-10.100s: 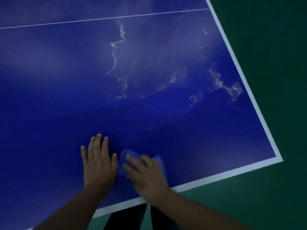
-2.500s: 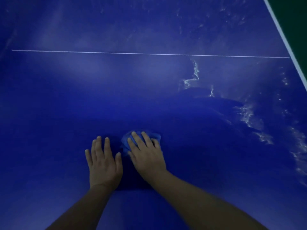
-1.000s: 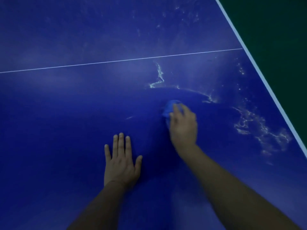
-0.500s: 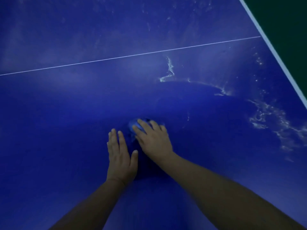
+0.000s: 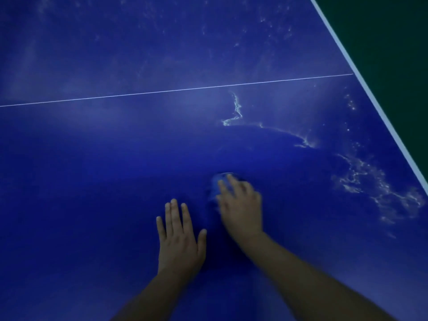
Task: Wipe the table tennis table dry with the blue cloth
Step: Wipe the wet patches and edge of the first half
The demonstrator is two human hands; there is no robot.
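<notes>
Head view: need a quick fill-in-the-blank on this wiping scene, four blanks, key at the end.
1. The right hand presses down on the blue ____.
2. The left hand rests flat on the ____, holding nothing.
3. The largest patch of water streaks lies to the ____ of the right hand.
4. The floor beside the table is ____.
Missing words: cloth; table; right; green.
</notes>
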